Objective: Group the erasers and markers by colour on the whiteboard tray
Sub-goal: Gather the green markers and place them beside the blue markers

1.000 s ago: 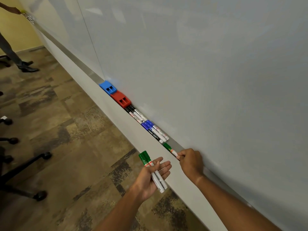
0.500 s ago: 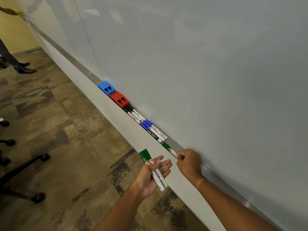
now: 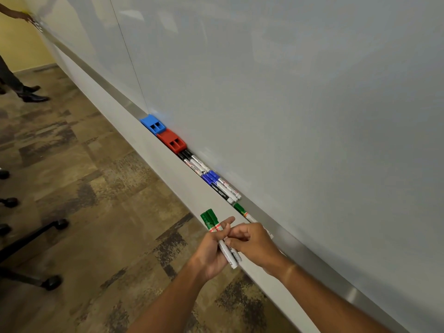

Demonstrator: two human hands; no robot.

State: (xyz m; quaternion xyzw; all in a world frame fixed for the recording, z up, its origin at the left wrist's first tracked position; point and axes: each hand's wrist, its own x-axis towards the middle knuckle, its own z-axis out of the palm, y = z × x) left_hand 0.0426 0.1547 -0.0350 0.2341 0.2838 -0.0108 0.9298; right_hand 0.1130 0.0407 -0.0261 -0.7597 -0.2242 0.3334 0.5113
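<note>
Left hand (image 3: 212, 257) gripped two green markers (image 3: 217, 233) off the tray (image 3: 312, 255), right hand (image 3: 254, 245) pinched one, so probably best laid flat beside the green marker (image 3: 242, 211) already there.

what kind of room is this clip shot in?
Likely an office meeting room or classroom: a long wall-mounted whiteboard with a marker tray, patterned carpet tiles, and wheeled chair bases at the left edge. A second person stands further along the board.
</note>
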